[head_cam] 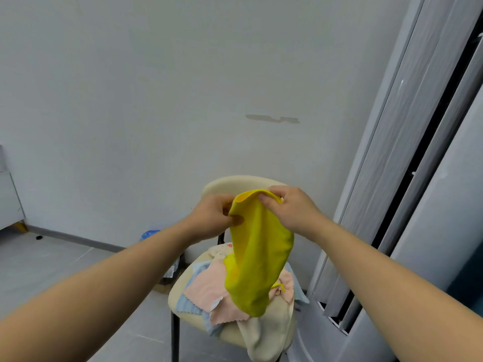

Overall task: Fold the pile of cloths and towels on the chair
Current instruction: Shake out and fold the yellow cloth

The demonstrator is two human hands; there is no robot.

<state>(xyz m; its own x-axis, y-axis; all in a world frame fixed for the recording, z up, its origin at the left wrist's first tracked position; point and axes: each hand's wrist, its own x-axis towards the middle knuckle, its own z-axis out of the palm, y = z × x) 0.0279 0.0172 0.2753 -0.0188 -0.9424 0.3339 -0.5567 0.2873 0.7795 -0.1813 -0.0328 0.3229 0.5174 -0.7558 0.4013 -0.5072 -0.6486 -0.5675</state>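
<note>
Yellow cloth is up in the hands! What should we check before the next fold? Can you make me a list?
1. Left hand pinches the yellow cloth at its top edge: ok.
2. Right hand pinches the top edge too: ok.
3. Yellow cloth spread flat: not ok, it hangs bunched and narrow.
4. Its bottom end lifted clear of the pile: cannot tell.
5. Bare spot on the chair seat for folding: not ok, the pink cloth, blue cloth and beige towel cover it.
6. Beige towel fully on the seat: not ok, it droops over the front edge.
</note>
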